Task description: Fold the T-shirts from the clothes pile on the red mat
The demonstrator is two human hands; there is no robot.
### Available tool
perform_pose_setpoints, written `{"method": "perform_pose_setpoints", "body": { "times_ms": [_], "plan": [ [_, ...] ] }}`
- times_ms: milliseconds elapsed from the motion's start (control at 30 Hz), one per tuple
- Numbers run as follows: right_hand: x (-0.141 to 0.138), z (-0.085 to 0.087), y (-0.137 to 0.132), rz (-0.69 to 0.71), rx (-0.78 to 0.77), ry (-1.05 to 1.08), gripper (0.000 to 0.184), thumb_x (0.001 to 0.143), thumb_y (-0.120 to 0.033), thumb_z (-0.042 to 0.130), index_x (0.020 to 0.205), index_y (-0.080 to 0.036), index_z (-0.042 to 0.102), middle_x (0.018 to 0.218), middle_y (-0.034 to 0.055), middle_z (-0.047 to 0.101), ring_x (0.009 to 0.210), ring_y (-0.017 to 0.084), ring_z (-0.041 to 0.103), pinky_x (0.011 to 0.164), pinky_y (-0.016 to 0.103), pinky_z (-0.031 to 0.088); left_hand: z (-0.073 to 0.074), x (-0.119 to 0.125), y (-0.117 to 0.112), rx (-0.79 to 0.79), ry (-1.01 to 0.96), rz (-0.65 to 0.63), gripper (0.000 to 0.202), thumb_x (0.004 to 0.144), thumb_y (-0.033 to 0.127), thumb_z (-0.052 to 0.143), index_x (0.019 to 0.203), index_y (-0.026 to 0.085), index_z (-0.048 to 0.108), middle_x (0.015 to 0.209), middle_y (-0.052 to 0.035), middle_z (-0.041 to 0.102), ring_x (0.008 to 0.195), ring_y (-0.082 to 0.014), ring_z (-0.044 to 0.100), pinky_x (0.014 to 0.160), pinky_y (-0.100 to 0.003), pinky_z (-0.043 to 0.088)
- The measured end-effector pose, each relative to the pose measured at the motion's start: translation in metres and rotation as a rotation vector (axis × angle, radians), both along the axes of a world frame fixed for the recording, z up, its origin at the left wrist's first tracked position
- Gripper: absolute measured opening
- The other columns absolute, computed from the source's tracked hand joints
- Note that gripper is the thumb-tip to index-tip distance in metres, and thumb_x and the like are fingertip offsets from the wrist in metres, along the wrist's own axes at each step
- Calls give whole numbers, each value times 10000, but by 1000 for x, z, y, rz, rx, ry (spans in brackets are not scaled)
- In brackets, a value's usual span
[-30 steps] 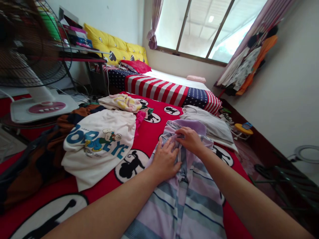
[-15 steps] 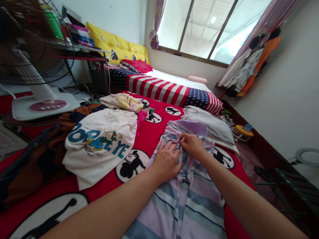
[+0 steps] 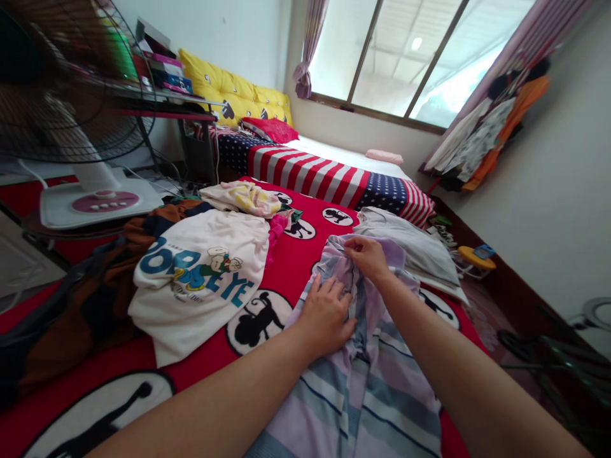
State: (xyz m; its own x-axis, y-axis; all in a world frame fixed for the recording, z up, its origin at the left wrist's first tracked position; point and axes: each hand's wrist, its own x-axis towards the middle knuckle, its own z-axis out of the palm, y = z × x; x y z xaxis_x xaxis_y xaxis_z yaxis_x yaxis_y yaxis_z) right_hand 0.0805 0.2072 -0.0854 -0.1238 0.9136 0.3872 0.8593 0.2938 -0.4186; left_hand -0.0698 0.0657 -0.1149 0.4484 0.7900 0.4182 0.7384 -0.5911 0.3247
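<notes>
A lilac and grey striped garment lies spread on the red blanket in front of me. My left hand rests flat on its left side, fingers stretched out. My right hand is farther up, near the garment's top end, with its fingers pinched on a fold of the striped cloth.
A cream Popeye T-shirt and a heap of dark clothes lie to the left. A grey garment lies beyond my right hand. A standing fan is at the far left, a flag-pattern bed behind.
My right hand has slid up the striped garment toward its top end. The left hand has kept pressing the cloth in about the same spot.
</notes>
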Motion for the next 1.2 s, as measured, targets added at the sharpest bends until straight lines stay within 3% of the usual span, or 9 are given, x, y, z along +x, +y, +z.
{"method": "perform_pose_setpoints", "body": {
  "times_ms": [133,333,567,733,933,1067,1200],
  "plan": [
    [-12,5,8,-40,-58,-99,125,737,-278,650,793,-229,751,690,2,703,640,157,623,554,231,392,0,0,0,-3,-9,-4,392,832,412,588,1141,172,616,1242,-118,574,1250,-308,435,1118,-543,246],
    [-28,7,9,-29,-11,-275,178,782,-299,638,920,-264,745,934,25,706,794,169,638,651,241,404,0,0,-1,-4,0,-4,372,834,408,584,1114,165,619,1217,-128,580,1233,-317,445,1095,-555,279],
    [-32,4,3,-39,26,-392,234,841,-288,523,834,-216,745,934,76,699,823,196,643,678,262,409,-1,0,0,-9,9,5,394,840,425,571,1126,158,612,1238,-138,569,1251,-323,434,1096,-560,286],
    [-23,9,8,-180,44,-209,255,820,-298,515,902,-217,742,956,69,722,890,221,655,704,267,440,-2,1,1,-7,-4,0,402,839,418,572,1151,168,607,1263,-130,562,1261,-311,431,1114,-549,273],
    [-14,-4,24,-180,-83,-105,238,805,-231,509,825,-178,740,669,17,711,649,149,661,593,204,454,-3,0,1,-16,-18,-5,406,836,421,576,1152,169,610,1272,-125,561,1264,-310,432,1122,-542,267],
    [-22,0,25,-159,-82,-127,161,725,-229,627,847,-198,727,809,32,735,746,180,667,639,235,460,-3,0,2,-18,-24,-1,393,832,426,580,1131,174,615,1258,-126,563,1259,-316,431,1102,-551,288],
    [-34,10,25,-139,-21,-134,222,808,-313,578,968,-239,713,914,47,730,882,211,657,739,289,467,-3,1,2,-19,-21,2,382,823,422,589,1109,172,619,1220,-123,573,1243,-311,436,1094,-544,299]
  ]
}}
